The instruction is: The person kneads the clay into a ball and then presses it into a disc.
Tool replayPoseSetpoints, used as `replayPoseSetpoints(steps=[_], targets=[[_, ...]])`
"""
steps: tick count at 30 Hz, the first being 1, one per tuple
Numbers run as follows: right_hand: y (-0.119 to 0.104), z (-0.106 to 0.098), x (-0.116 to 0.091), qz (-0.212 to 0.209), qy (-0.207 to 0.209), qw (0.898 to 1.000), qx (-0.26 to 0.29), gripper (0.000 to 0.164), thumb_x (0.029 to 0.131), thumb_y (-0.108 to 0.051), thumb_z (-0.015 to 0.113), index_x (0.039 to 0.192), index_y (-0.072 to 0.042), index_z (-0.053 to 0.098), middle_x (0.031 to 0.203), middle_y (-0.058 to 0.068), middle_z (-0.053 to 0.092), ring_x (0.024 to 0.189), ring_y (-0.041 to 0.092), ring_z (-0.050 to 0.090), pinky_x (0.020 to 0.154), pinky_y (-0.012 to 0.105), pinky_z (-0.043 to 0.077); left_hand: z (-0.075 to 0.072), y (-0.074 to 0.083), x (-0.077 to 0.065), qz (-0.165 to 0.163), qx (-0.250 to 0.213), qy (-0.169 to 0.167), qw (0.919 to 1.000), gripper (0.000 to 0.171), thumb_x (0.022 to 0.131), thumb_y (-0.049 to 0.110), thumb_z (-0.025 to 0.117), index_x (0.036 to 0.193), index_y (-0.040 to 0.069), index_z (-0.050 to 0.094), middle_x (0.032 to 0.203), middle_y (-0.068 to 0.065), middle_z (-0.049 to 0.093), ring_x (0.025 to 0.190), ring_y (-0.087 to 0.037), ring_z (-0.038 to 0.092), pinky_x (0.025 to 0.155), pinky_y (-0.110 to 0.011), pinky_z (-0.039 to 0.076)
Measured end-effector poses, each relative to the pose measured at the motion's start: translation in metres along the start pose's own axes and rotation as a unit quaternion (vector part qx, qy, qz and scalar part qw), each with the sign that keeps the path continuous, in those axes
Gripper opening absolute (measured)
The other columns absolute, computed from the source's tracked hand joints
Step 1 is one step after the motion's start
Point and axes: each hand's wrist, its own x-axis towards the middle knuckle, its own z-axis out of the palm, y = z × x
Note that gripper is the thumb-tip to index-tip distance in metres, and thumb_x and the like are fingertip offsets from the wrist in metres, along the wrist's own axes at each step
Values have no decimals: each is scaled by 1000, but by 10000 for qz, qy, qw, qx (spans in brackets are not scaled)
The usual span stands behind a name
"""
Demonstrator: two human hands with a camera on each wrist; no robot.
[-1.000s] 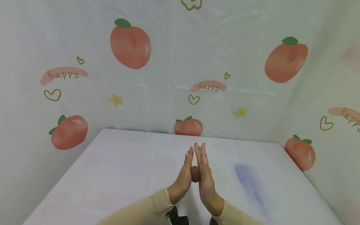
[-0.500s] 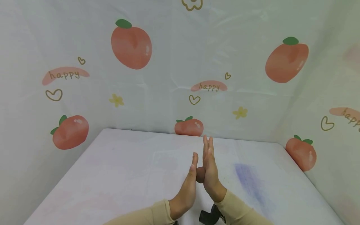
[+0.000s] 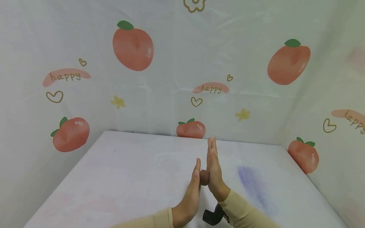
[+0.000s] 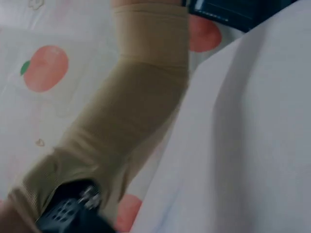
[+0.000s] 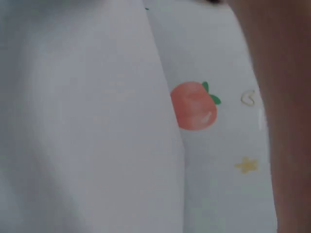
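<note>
A small brown lump (image 3: 204, 177), rounded and clay-like, is held between my two flat palms in the head view. My left hand (image 3: 191, 196) presses it from the left, fingers straight and pointing up and away. From the other side my right hand (image 3: 214, 172) presses with straight fingers that reach higher than the left ones. The lump's sides are hidden against the palms. In the left wrist view a beige sleeve (image 4: 131, 97) runs across the picture. A blurred piece of the right hand or wrist (image 5: 277, 107) fills the right edge of the right wrist view.
Below the hands spreads a white table (image 3: 128, 177) with a purple smudge (image 3: 255, 186) on its right part. A white curtain (image 3: 171, 47) printed with peaches hangs behind it. A black wrist device (image 3: 213, 215) sits by the right sleeve.
The right hand has slid forward and a little right against the left, while the left hand has drawn back. The brown lump has shifted slightly right between the palms.
</note>
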Motion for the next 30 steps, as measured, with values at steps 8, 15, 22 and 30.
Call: replayPoseSetpoints(steps=[8,15,22,30], targets=[[-2,16,-29,43,-483,9981,-382,54,107,-35,11,156,-20,-4,164,1,3,150,22,-4,118,32,0,-11,3,22,-537,-341,976,9932,67,104,50,16,156,9,4,163,-2,-2,149,-23,-9,118,-57,-6],[-11,12,-30,-381,-526,9977,-191,51,106,-33,5,156,-27,-6,163,-1,2,150,18,-5,119,33,1,-11,-8,25,-703,213,950,9928,64,106,46,15,155,6,6,163,-7,2,150,-26,-5,118,-56,-3],[-14,9,-26,-786,-520,9954,158,53,106,-32,5,156,-20,-7,164,8,-1,150,23,-7,115,55,-12,-11,-18,25,-646,380,850,9936,70,104,51,9,154,2,11,163,-9,8,150,-28,-1,119,-55,-1],[-17,12,-27,-1328,-734,9855,756,54,106,-31,5,155,-12,-11,161,15,-12,149,7,-6,117,24,-4,-14,-21,28,-756,336,732,9939,75,101,58,6,154,6,18,162,-7,12,150,-29,-3,116,-59,-6]])
